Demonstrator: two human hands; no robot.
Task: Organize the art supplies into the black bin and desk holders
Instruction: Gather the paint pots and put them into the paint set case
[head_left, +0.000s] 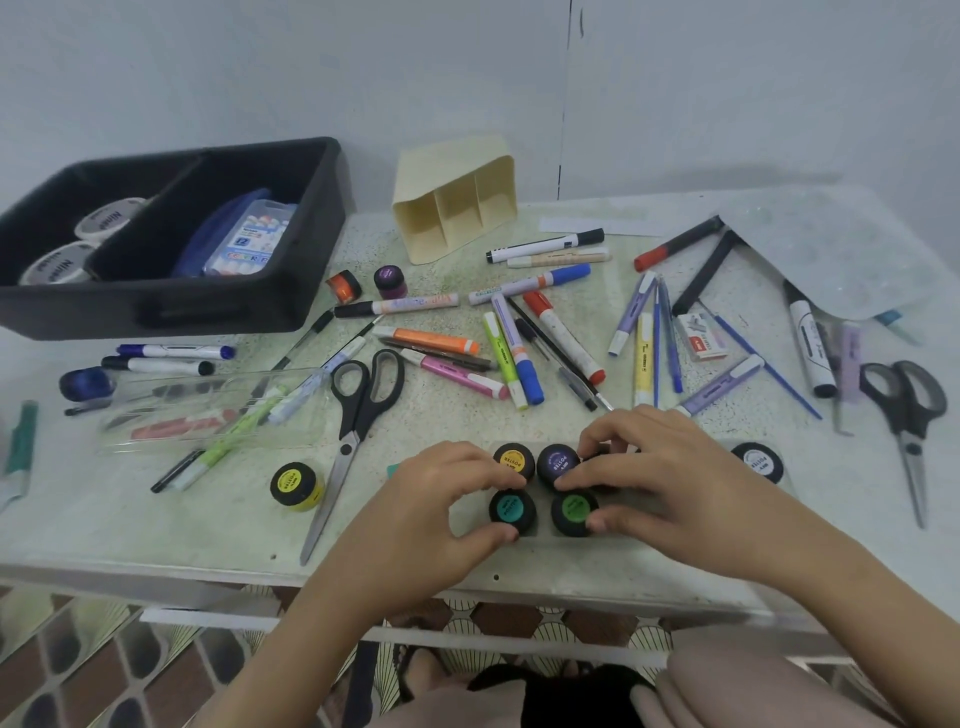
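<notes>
Several poster-paint pots with black lids sit in a clear tray (654, 540) at the table's front edge: an orange-labelled pot (514, 460), a purple pot (558, 464), a teal pot (511, 511) and a green pot (574, 513). My left hand (441, 504) curls its thumb and forefinger round the teal pot. My right hand (660, 483) lies over the tray's right part, fingers curled on the purple and green pots. The black bin (171, 306) stands at the back left with tape rolls and a crayon box inside. A cream desk holder (457, 200) lies tipped at the back centre.
Markers, pens and highlighters lie scattered over the table's middle and right. Black scissors (358, 415) lie left of my hands, a second pair (906, 415) at far right. Loose pots: yellow (295, 486), white-labelled (758, 461), orange (344, 286), purple (389, 280). A clear pen case (208, 410) lies at left.
</notes>
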